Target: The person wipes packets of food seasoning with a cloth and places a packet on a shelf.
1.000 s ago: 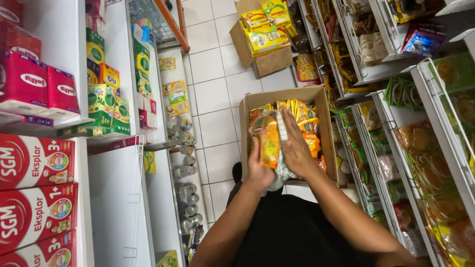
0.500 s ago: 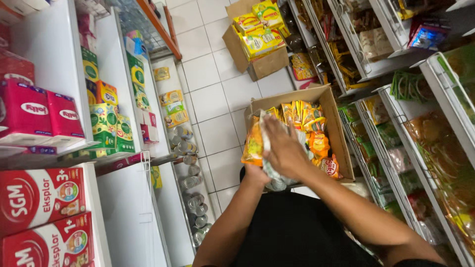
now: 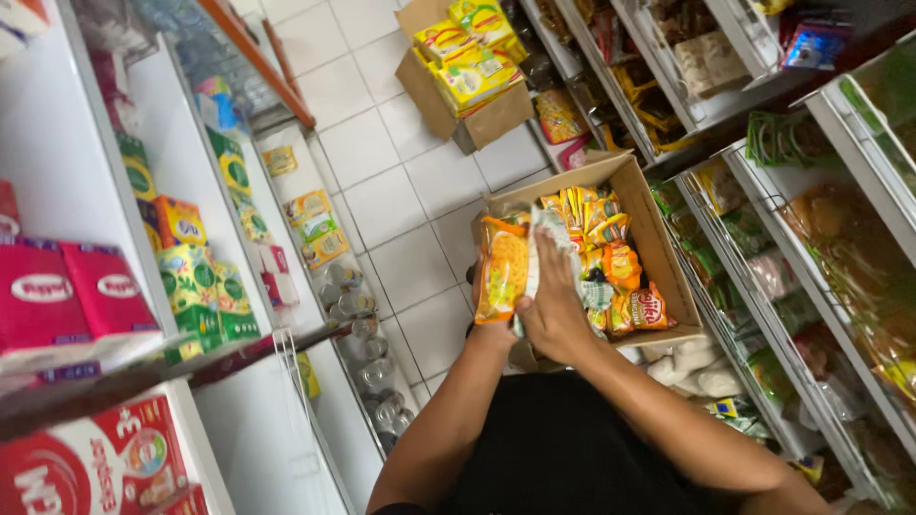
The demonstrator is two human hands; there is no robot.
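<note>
An open cardboard box [image 3: 653,225] on the tiled floor holds several orange and yellow snack packets [image 3: 611,262]. My left hand [image 3: 493,329] grips an orange packet [image 3: 502,267] from below, holding it upright at the box's left side. Beside that packet is a stack of pale packets [image 3: 547,231], and my right hand [image 3: 551,305] lies flat across it, fingers stretched toward the box. Both forearms reach forward from my black shirt.
White shelves on the left carry red, green and yellow cartons [image 3: 196,277] and a low row of tins [image 3: 367,343]. Wire racks of bagged goods [image 3: 811,248] stand on the right. A second cardboard box of yellow packs [image 3: 468,72] sits further down the aisle.
The hands and the packets have shifted slightly left and up over the box. The view has swung, so the box sits more to the right.
</note>
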